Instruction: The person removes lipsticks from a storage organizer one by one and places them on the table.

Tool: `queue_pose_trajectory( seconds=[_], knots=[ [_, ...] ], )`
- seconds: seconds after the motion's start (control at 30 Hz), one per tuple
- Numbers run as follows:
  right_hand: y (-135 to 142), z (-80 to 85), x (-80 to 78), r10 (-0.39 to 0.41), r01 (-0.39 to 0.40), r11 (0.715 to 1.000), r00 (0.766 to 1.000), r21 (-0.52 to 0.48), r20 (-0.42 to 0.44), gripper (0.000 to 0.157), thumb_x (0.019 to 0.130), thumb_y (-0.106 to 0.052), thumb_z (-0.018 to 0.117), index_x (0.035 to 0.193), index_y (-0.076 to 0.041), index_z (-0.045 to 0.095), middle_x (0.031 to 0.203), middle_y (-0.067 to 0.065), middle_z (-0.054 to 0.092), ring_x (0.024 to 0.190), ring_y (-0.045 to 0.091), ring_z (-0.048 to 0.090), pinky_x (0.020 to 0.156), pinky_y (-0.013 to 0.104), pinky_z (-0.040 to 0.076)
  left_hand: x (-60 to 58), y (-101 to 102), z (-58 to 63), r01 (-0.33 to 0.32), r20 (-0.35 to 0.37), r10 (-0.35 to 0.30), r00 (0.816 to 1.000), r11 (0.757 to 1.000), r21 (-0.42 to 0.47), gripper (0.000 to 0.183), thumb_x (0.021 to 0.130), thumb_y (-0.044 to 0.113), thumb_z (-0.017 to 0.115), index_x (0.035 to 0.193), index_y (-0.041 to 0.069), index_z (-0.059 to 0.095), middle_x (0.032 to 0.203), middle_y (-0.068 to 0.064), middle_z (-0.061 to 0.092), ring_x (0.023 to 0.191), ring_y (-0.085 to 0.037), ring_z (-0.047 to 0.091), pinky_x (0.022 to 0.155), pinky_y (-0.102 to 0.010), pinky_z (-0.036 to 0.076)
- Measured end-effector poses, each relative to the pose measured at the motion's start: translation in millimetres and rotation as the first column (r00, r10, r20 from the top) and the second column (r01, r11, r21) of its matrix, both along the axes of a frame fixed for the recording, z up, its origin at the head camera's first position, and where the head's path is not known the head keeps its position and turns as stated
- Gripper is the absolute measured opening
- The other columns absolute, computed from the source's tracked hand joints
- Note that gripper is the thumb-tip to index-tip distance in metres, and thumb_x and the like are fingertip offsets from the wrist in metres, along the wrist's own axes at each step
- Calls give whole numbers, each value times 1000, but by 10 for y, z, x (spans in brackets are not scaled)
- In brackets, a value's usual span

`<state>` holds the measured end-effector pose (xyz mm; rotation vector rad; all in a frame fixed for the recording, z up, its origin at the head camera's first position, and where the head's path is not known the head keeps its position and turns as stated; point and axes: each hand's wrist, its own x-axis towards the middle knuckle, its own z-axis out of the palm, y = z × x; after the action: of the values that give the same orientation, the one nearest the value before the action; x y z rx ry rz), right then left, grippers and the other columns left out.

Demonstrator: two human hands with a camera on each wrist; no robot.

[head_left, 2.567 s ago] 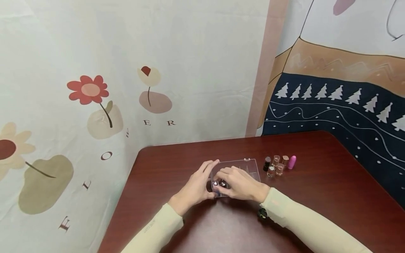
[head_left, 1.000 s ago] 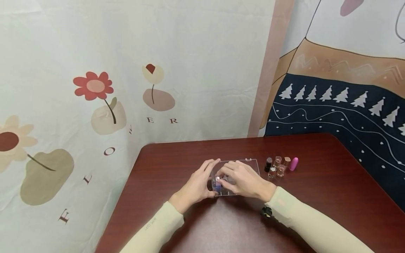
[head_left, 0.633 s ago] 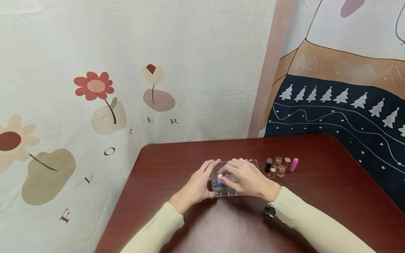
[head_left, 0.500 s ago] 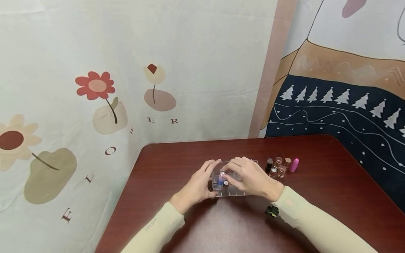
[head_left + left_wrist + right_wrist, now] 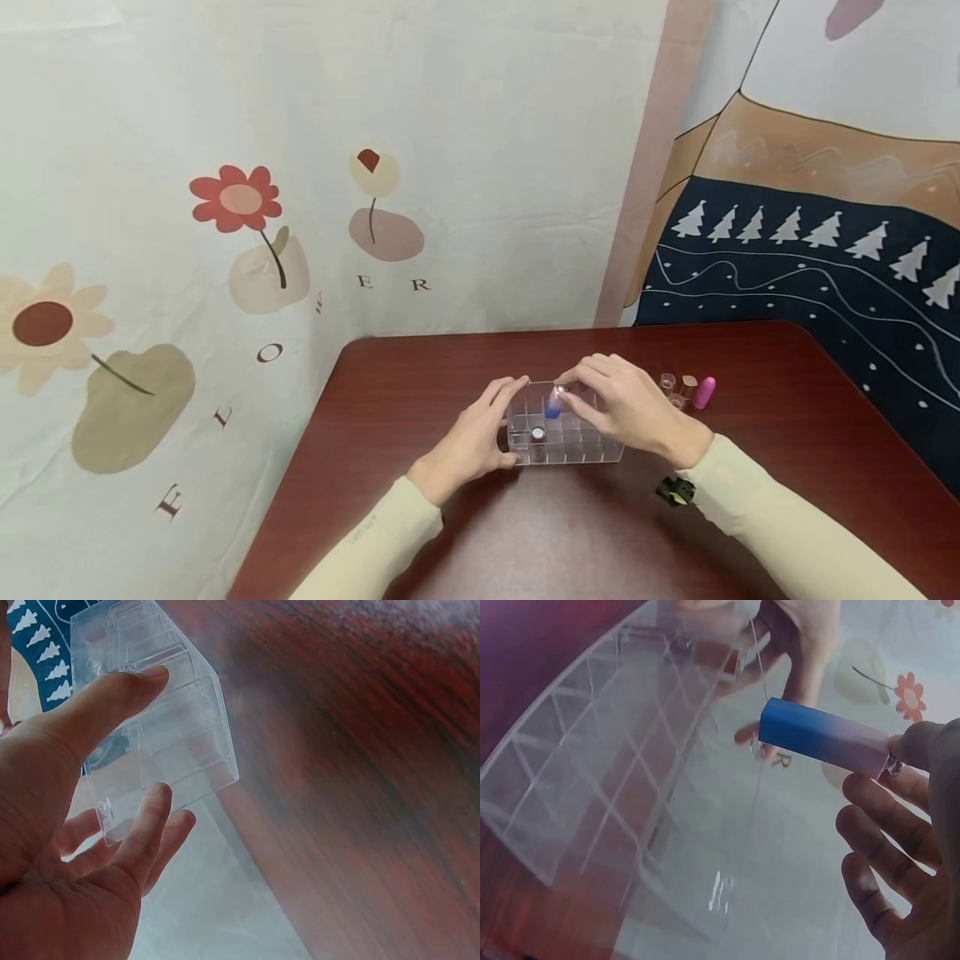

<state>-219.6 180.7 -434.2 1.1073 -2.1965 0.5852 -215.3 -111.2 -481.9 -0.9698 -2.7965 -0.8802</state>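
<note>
A clear plastic organizer (image 5: 573, 454) divided into small compartments sits on the table. My left hand (image 5: 471, 437) grips its left end, thumb at the front and fingers behind; in the left wrist view the thumb lies along the clear box (image 5: 184, 731). My right hand (image 5: 633, 408) pinches a lipstick tube that fades from blue to pink (image 5: 821, 739) by its pink, silver-tipped end. In the head view this lipstick (image 5: 553, 407) hangs tilted over the organizer's compartments. One small round-topped item (image 5: 537, 433), pale on top with a dark ring, stands in a compartment near the left end.
Right of the organizer stand a bright pink tube (image 5: 704, 392), a gold-capped tube (image 5: 687, 386) and clear-topped ones (image 5: 667, 382), partly hidden by the right hand. The reddish-brown table (image 5: 420, 375) meets a printed cloth wall (image 5: 480, 167) at the back.
My right hand has lifted the blue-pink lipstick out of the organizer's left end and moved it rightward. My left hand keeps its hold; the head view has shifted slightly.
</note>
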Motion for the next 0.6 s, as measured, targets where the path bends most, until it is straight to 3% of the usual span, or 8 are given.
queue_pose_trajectory(
  seconds=[0.23,0.47,0.6],
  knots=[
    [279,28,27,-77,76,997,996,17,45,30,93,-17,97,120,-18,84,109,-3,83,95,15,71,82,40,65,0,11,7,-4,6,4,1000,1000,-10,127,75,2,110,179,12,39,173,-17,50,111,-32,89,102,-41,72],
    [584,72,53,-143,143,990,989,20,28,34,91,-12,96,122,-17,84,112,-2,84,95,14,69,82,44,65,9,6,-5,-2,19,2,1000,1000,-8,127,75,0,109,180,12,38,173,-17,49,111,-32,89,101,-38,72],
    [760,117,66,-189,188,982,982,13,28,37,90,-9,96,123,-18,84,111,-3,82,92,10,62,81,36,59,4,3,-10,-3,15,3,1000,1000,-8,127,75,0,109,179,13,38,173,-16,49,111,-32,89,101,-39,72]
  ],
)
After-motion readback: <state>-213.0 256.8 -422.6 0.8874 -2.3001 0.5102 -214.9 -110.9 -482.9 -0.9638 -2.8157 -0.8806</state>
